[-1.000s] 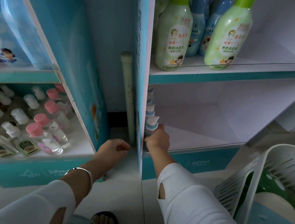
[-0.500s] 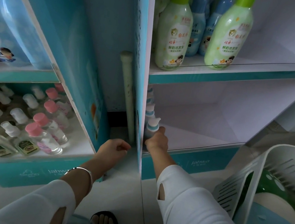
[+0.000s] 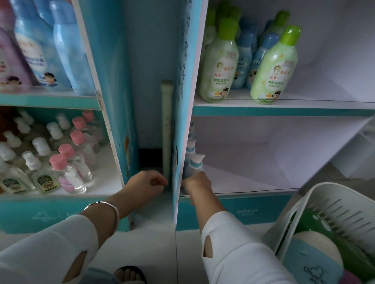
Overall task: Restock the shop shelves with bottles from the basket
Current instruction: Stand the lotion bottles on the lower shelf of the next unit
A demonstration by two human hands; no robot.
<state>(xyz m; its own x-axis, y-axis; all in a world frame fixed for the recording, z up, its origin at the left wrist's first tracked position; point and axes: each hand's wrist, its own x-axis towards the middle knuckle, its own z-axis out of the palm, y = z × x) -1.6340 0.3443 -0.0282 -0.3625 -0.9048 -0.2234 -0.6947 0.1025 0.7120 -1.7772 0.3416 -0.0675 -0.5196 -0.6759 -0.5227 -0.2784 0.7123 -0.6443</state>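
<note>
My right hand (image 3: 197, 183) reaches into the bottom shelf (image 3: 249, 180) of the right-hand unit and grips the base of a small blue-and-white pump bottle (image 3: 194, 164). That bottle stands at the front of a row of like bottles (image 3: 191, 142) along the shelf's left wall. My fingertips are hidden behind the side panel. My left hand (image 3: 149, 182) is curled into a fist with nothing in it, in the gap between the two shelf units. The white slatted basket (image 3: 319, 210) stands at the lower right, with blue and green bottles (image 3: 310, 263) lying in it.
Green and blue bottles (image 3: 275, 64) stand on the shelf above. The left unit holds large blue and pink bottles (image 3: 36, 40) above small pink- and white-capped ones (image 3: 52, 163). A pale pole (image 3: 166, 125) leans in the gap. My sandalled foot (image 3: 131, 282) is on the tiled floor.
The view has tilted upward, showing more of the upper shelves. Both hands stay where they were, the right one still on the front pump bottle.
</note>
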